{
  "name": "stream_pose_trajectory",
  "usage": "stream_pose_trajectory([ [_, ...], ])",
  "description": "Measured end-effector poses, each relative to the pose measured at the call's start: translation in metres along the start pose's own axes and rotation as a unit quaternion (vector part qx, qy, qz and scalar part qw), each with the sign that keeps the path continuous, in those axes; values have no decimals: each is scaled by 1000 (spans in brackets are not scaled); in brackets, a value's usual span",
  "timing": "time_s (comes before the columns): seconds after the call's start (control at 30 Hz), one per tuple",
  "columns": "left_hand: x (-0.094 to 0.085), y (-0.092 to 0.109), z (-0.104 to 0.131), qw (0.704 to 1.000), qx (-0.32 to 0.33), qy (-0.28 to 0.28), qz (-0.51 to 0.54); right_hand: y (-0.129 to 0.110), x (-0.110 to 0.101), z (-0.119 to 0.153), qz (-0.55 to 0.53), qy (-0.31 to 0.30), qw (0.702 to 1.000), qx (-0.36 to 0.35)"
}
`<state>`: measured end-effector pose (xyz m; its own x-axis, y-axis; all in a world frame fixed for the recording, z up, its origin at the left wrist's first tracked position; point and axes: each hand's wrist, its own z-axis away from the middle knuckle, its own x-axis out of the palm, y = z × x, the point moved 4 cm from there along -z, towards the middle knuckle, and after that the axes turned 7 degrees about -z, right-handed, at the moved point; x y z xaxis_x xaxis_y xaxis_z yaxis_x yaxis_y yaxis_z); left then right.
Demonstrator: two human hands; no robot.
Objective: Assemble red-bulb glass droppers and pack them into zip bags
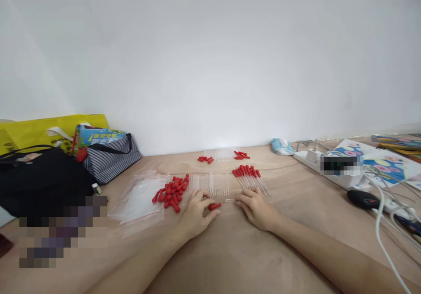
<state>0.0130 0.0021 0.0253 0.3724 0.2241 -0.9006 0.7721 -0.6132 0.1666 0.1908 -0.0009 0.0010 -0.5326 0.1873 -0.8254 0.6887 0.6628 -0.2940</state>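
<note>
My left hand (200, 210) rests on the table with thumb and fingers apart, a single red rubber bulb (215, 206) lying in the gap between them. Facing it, my right hand (255, 205) has its fingertips at the end of a short clear tube (230, 201). A pile of red bulbs (171, 192) lies just left of my left hand. Clear glass tubes (210, 183) lie in a row beyond both hands. Droppers with red bulbs fitted (248, 175) are lined up behind my right hand.
Clear zip bags (144, 200) lie left of the pile. Smaller red bulbs (205, 159) sit near the wall. Bags (110, 156) stand at the left. A power strip (324, 169), cables, a black mouse (363, 200) and a blue-white crumpled packet (282, 146) are at the right.
</note>
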Motion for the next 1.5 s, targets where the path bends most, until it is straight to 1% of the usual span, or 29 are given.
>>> stream_pose_trajectory([
  [0.13,0,0,-3,1000,-18,22,1,0,2,-2,-9,-2,1000,-5],
  [0.23,1,1,-3,999,-26,9,25,-3,3,-4,-22,1,1000,-12],
  [0.33,3,0,-1,999,-43,-12,26,-6,3,-5,-41,3,999,-18],
  [0.53,5,2,-1,999,-17,-40,25,-8,1,-5,-63,17,997,-35],
  [0.7,6,2,-1,998,-16,-37,48,-8,1,-5,-63,36,996,-45],
  [0.8,6,3,-1,997,-14,-31,73,-9,1,-5,-55,42,996,-47],
  [0.9,7,2,-2,993,-28,-30,110,-10,0,-4,-50,50,996,-58],
  [1.07,9,3,-3,970,-44,-37,236,-12,-2,-4,-72,64,993,-72],
  [1.13,8,3,-3,965,-50,-30,256,-13,-2,-3,-85,69,991,-78],
  [1.23,6,4,-3,966,-54,-22,251,-13,-1,-4,-106,68,988,-85],
  [1.33,4,6,-2,973,-34,-15,226,-13,-2,-4,-113,56,988,-90],
  [1.5,3,9,0,987,7,-15,161,-16,-7,-7,-59,41,992,-106],
])
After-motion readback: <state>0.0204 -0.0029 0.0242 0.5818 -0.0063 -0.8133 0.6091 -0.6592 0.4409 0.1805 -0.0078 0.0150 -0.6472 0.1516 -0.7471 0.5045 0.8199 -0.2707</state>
